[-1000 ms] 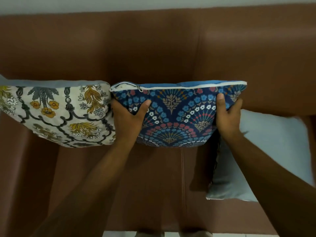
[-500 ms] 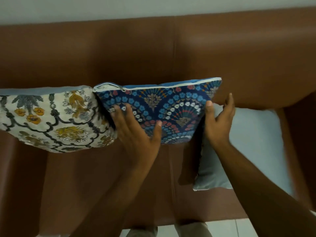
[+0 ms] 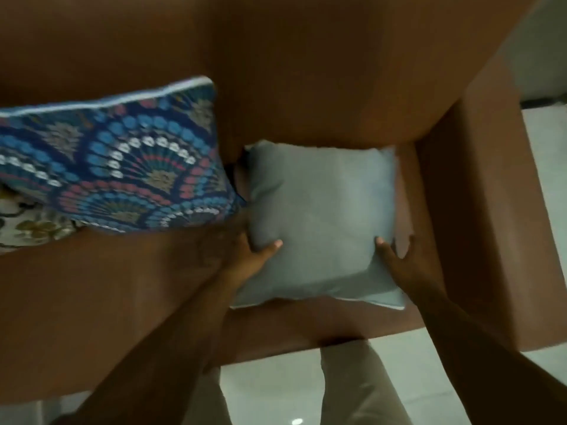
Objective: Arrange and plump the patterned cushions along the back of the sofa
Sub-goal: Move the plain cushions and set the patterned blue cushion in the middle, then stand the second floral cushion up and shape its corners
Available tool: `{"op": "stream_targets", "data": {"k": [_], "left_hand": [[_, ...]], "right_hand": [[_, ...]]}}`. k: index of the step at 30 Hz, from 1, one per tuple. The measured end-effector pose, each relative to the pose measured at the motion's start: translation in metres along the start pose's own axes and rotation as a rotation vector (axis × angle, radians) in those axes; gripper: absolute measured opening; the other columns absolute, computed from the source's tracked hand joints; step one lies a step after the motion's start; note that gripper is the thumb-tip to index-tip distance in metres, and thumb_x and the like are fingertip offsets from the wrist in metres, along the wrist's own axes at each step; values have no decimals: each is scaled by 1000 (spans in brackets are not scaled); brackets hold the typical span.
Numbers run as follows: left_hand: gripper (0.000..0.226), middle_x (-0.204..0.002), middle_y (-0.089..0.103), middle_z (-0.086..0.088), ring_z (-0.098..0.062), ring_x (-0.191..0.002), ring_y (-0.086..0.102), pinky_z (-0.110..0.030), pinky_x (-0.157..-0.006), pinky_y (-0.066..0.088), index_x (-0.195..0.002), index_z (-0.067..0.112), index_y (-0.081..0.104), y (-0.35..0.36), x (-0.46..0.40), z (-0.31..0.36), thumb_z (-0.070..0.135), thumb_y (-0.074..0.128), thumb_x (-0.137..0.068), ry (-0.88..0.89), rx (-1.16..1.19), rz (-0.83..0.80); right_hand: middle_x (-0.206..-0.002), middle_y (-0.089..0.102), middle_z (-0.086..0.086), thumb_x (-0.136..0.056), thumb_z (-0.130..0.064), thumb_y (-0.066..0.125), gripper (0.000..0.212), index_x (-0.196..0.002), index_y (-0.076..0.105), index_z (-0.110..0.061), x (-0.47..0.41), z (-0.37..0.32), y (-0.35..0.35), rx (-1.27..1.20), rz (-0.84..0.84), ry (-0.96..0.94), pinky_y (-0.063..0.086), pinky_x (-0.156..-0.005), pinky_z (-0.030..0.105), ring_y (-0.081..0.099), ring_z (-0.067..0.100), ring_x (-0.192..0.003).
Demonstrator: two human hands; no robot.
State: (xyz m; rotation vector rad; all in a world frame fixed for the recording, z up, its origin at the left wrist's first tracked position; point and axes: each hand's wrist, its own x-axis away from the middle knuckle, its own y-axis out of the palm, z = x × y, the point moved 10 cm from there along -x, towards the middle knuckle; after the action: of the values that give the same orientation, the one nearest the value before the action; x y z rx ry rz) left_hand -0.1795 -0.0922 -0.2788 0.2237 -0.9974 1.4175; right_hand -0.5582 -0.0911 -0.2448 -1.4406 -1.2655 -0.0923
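Pale glossy tiled floor (image 3: 546, 185) beyond the seat edge, beige trouser legs (image 3: 359, 381) against it.

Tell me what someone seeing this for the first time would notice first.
The eye lands on the plain pale grey cushion lying flat on the brown sofa seat at centre right, with the left hand and right hand gripping its two lower sides. Next comes the vivid blue fan-patterned cushion propped against the backrest at left, with a corner of a cream floral cushion peeking from beneath it.
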Motion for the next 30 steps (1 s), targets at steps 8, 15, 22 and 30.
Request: {"op": "stream_targets", "data": {"k": [8, 15, 22, 30], "left_hand": [[81, -145, 56, 6, -12, -130, 52, -26, -103, 36, -148, 23, 47, 50, 27, 27, 62, 71, -81, -204, 188, 67], [86, -130, 62, 15, -14, -115, 63, -35, -97, 51, -137, 37, 49, 44, 69, 111, 85, 63, -69, -168, 178, -6], [58, -112, 75, -7, -20, -89, 73, -26, -58, 56, -114, 19, 69, -19, 54, 253, 65, 69, -79, 47, 279, 71], [74, -143, 52, -15, -37, -129, 49, -49, -104, 43, -139, 17, 53, -59, 14, 350, 66, 63, -85, 393, -548, 574]], "right_hand": [[-134, 65, 8, -66, -97, 50, 108, -139, 56, -19, -42, 33, 5, -244, -240, 73, 49, -103, 45, 63, 33, -117], [-150, 51, 13, -95, -63, 55, 72, -150, 42, -17, -39, -39, -136, -133, -141, -103, 40, -103, 39, 53, 35, -131], [-92, 69, 6, -103, -39, 57, 25, -103, 67, -16, -49, -121, -259, -661, -48, -191, 54, -50, 22, 69, 10, -60], [-120, 68, -21, -96, -58, 55, 37, -131, 43, -58, -57, -206, -245, -325, 218, -707, 58, -92, 40, 66, -3, -110]]}}
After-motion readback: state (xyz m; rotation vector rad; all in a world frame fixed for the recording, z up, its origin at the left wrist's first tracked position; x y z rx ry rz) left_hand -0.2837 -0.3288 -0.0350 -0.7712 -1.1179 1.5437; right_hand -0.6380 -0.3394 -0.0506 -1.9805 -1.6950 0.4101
